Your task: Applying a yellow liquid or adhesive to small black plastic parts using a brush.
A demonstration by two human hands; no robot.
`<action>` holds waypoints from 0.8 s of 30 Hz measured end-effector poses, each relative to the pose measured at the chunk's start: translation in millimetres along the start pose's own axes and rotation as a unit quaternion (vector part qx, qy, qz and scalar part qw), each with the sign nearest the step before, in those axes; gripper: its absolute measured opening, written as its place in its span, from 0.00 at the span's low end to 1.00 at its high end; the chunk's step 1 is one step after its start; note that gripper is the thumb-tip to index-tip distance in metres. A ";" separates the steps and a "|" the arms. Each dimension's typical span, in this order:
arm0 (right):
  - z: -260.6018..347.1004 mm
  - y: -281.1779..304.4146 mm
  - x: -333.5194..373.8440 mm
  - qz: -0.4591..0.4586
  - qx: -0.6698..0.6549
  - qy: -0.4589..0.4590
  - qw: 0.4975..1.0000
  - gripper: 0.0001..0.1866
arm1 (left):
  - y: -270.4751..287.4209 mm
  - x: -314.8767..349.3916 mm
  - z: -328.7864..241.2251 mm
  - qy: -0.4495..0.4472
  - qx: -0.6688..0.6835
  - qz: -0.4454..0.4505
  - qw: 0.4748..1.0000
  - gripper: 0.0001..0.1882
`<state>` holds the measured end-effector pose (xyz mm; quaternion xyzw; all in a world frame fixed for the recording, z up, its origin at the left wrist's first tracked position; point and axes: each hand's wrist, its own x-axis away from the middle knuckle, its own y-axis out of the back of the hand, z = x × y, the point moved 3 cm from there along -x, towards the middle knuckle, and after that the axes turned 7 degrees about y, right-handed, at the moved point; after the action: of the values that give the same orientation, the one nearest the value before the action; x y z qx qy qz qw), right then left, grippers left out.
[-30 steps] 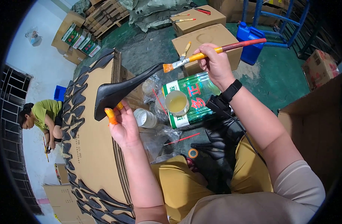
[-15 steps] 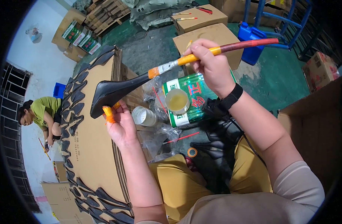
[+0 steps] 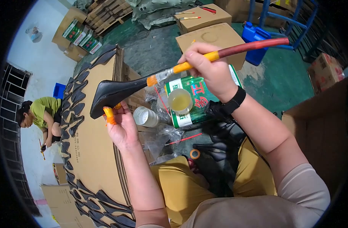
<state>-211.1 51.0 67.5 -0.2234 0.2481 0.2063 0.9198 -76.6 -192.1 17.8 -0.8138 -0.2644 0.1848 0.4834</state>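
My left hand [image 3: 122, 127] is closed under a black shoe sole [image 3: 115, 93], tilted up in front of me with its broad end to the left. Orange finger covers [image 3: 109, 115] wrap at least one fingertip of that hand. In my right hand [image 3: 212, 68] is a paintbrush [image 3: 235, 48] with a long yellow and dark red handle. Its orange bristles touch the narrow right end of the sole. Below the brush, a cup of yellowish liquid [image 3: 180, 102] stands on a green tin [image 3: 197, 85]. Nearby is a second clear cup [image 3: 146, 116].
Rows of black soles [image 3: 77, 98] lie on stacked cardboard [image 3: 100, 152] at left. Beyond it a person [image 3: 44, 114] crouches, holding a brush. Cardboard boxes [image 3: 210, 36], a blue jug [image 3: 255, 43] and a blue metal frame [image 3: 288, 19] stand at the back. Plastic bags [image 3: 162, 138] lie near my knees.
My right hand and the brush have shifted slightly left and down, bristles still at the sole's narrow end. The sole has moved a little left. The crouching person's brush has also moved.
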 end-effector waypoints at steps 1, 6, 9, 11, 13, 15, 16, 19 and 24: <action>-0.8 -3.2 0.9 0.034 0.002 0.009 0.999 0.11 | 0.3 0.1 -0.1 0.001 0.000 0.000 1.000 0.12; -2.3 12.2 2.6 0.040 0.044 -0.002 0.998 0.11 | 2.5 0.3 -4.1 0.013 0.034 -0.019 0.999 0.11; -2.0 22.4 2.1 0.023 0.068 -0.003 0.997 0.11 | 3.2 0.4 -8.2 0.028 0.071 -0.059 0.995 0.10; -4.0 27.0 2.8 0.016 0.083 -0.014 0.996 0.11 | 8.4 -0.4 -9.6 0.034 0.079 -0.067 0.994 0.10; -5.5 27.2 3.0 0.006 0.067 -0.013 0.998 0.11 | 12.4 -2.3 -13.3 0.038 0.085 -0.074 0.993 0.10; -8.6 27.2 2.8 -0.002 0.061 -0.004 0.998 0.11 | 21.1 -3.8 -14.7 0.047 0.105 -0.173 0.978 0.11; -9.9 27.8 2.6 -0.012 0.056 0.004 0.998 0.10 | 23.8 -5.5 -15.6 0.047 0.106 -0.172 0.978 0.11; -12.7 29.3 2.3 -0.013 0.076 0.008 0.997 0.10 | 30.2 -7.7 -14.7 0.076 0.114 -0.206 0.969 0.11; -18.0 25.0 5.9 0.000 0.082 -0.041 0.996 0.09 | 29.8 -6.8 -18.6 -0.001 0.006 -0.283 0.959 0.08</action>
<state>-225.2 63.8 42.6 -0.1381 0.2265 0.1943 0.9444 -64.2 -220.8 0.4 -0.7029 -0.4832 0.0428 0.5203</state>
